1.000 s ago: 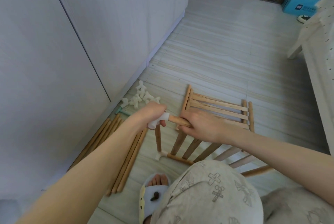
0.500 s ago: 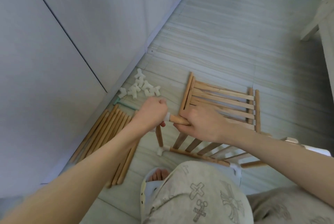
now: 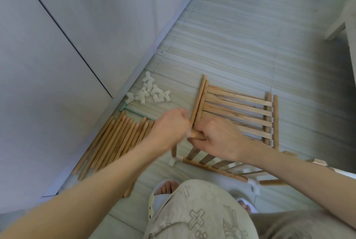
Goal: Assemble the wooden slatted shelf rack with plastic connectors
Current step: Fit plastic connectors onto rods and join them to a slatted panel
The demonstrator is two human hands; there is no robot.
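My right hand (image 3: 217, 139) grips the top wooden rod (image 3: 195, 136) of a half-built rack section held upright over the floor. At the rod's left end my left hand (image 3: 170, 128) is curled into a blurred fist; the white plastic connector it holds is hidden inside. Below, a short upright rod (image 3: 174, 152) runs down to a white connector (image 3: 172, 161) on the bottom rod (image 3: 213, 170). The section's slats (image 3: 206, 158) slope between the two rods. Another connector (image 3: 254, 185) caps the right end.
A second slatted shelf (image 3: 238, 108) lies flat on the tiled floor behind my hands. Several loose rods (image 3: 117, 140) lie along the grey cabinet (image 3: 67, 46), with a pile of white connectors (image 3: 148, 93) and a teal tool (image 3: 134, 112). My knee (image 3: 196, 209) and slippered foot (image 3: 165, 190) sit below.
My left hand has closed over the connector at the rod's end, which showed white before and is now hidden. The view has tipped down and closer.
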